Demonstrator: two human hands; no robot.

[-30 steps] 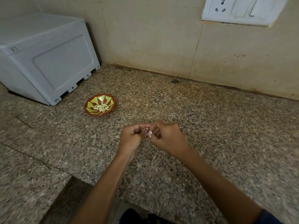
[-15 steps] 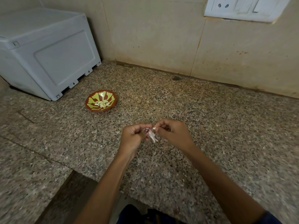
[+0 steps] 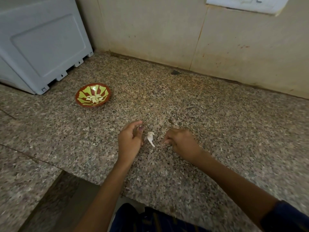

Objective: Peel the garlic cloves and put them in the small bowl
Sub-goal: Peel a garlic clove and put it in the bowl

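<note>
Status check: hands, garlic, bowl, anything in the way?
Left hand and right hand apart, fingers curled; what they hold unclear. White garlic piece between them, touching neither. Bowl far left, peeled cloves inside. Nothing blocking.

Dim, warm and even indoors, with no glare. Slightly brighter on the granite counter (image 3: pixel 192 104) at centre; soft faint shadows under the white box (image 3: pixel 41 44), upper left. Motion-blurred at lower right and along the bottom edge. Bowed by wide-angle distortion near the borders.
</note>
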